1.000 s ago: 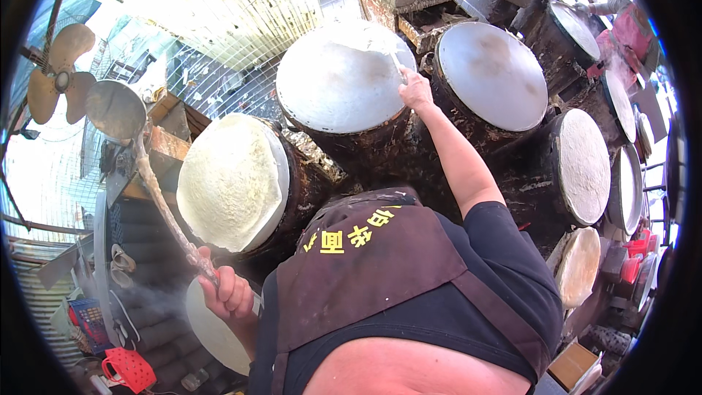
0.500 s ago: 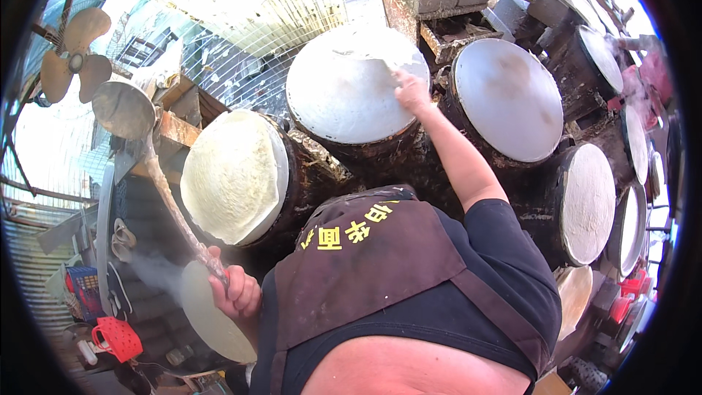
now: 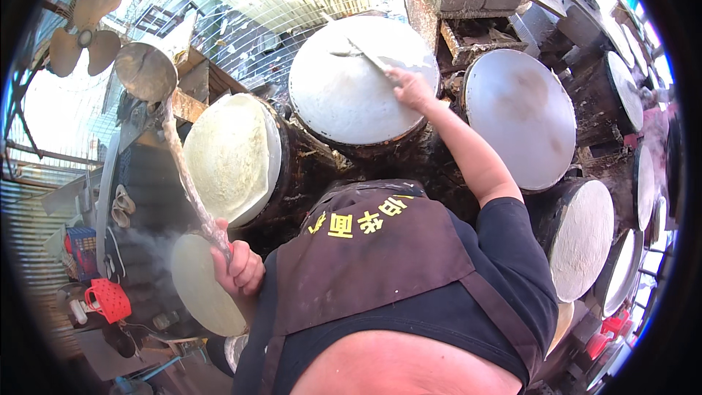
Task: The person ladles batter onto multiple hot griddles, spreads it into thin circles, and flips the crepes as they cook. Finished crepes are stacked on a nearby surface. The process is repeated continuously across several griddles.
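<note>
My left hand (image 3: pixel 240 269) is closed round the end of a long, crusted ladle handle. The ladle (image 3: pixel 146 72) is raised at the left, its round metal bowl above the left griddle. With my arm stretched forward, my right hand (image 3: pixel 411 90) grips a thin, flat spreader (image 3: pixel 371 57). That spreader lies slantwise over the far middle griddle (image 3: pixel 344 99), a round pale surface with a whitish patch toward its far side. At the left, a cream-yellow sheet of batter (image 3: pixel 225 153) covers most of another griddle and has a raised, uneven edge.
A round griddle (image 3: pixel 521 113) with a brownish smudge stands right of centre. Nearer, a griddle carries a rough whitish sheet (image 3: pixel 581 241). Several more stand along the right. A fan (image 3: pixel 84 36) is at far left, a red basket (image 3: pixel 110 301) below. Steam drifts beside a pale disc (image 3: pixel 205 285).
The whole view has shifted slightly. The spreader now shows as a longer slanted strip across the middle griddle. Both hands keep their holds, and the ladle stays raised.
</note>
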The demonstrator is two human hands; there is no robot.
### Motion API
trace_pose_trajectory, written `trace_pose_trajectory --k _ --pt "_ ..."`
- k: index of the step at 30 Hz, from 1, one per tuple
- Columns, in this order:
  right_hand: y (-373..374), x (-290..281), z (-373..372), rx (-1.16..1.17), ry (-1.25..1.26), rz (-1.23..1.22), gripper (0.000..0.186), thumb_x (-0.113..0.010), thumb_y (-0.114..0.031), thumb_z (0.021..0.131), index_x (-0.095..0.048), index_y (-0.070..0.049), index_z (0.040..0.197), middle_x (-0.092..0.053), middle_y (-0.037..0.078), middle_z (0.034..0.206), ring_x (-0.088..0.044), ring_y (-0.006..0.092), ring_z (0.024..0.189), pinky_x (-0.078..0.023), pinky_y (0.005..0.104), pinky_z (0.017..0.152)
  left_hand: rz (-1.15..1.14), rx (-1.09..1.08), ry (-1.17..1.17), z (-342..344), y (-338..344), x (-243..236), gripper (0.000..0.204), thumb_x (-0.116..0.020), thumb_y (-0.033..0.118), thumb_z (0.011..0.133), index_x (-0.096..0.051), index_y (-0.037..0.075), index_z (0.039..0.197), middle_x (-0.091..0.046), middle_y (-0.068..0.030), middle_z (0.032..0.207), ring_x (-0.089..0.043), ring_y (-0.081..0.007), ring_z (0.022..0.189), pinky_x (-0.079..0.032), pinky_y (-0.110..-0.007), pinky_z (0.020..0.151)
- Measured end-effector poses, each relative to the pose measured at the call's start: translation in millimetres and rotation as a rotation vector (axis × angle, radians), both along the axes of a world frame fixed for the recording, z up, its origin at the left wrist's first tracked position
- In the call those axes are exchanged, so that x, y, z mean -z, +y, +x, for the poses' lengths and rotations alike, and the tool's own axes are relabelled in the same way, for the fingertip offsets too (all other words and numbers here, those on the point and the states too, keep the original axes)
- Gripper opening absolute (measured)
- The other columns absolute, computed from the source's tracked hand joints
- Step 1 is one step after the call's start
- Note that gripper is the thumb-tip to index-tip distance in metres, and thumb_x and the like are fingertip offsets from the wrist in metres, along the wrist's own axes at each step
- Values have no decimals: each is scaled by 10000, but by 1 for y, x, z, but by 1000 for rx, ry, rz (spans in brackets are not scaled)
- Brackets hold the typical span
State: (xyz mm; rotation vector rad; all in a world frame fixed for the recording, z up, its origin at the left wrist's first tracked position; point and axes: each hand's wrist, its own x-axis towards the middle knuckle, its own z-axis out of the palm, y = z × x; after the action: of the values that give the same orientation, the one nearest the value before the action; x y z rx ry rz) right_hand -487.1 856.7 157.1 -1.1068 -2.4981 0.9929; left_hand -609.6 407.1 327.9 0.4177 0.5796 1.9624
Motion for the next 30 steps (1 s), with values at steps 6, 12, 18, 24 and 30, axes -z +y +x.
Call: trace_pose_trajectory --k 6,12,18,24,30 --pt "38 -29 23 -3 -13 -186 528 -554 -1 817 -536 -175 1316 -658 114 1149 -680 190 905 -566 334 794 -20 -58 9 11 4 -4 493 -385 356 1015 -254 165 1450 -349 34 562 -285 -29 350 -312 -169 275" --pt "19 -35 -2 -110 -164 -112 491 -543 -57 838 -544 -205 1306 -673 130 1089 -508 66 565 -519 226 593 7 -45 16 17 3 -1 511 -393 357 1012 -235 152 1453 -366 32 554 -299 -31 340 -323 -166 275" --pt "33 -20 13 -155 2 -154 513 -573 -31 811 -546 -175 1303 -670 179 1065 -652 216 979 -529 373 838 28 -99 61 23 -6 2 502 -388 342 1015 -228 145 1448 -378 25 543 -321 -38 335 -329 -171 267" --pt "19 -24 -13 -178 -63 -160 463 -565 -62 831 -553 -166 1282 -689 154 982 -641 202 773 -544 334 709 20 -140 42 28 -10 1 499 -385 335 1017 -214 144 1446 -378 21 543 -327 -41 338 -325 -173 265" --pt "34 -29 4 -235 -41 -124 488 -560 -31 853 -531 -193 1313 -656 117 1136 -655 253 909 -521 339 883 57 -163 77 31 -19 1 516 -383 345 1016 -217 116 1448 -381 22 560 -329 -36 350 -319 -172 267"
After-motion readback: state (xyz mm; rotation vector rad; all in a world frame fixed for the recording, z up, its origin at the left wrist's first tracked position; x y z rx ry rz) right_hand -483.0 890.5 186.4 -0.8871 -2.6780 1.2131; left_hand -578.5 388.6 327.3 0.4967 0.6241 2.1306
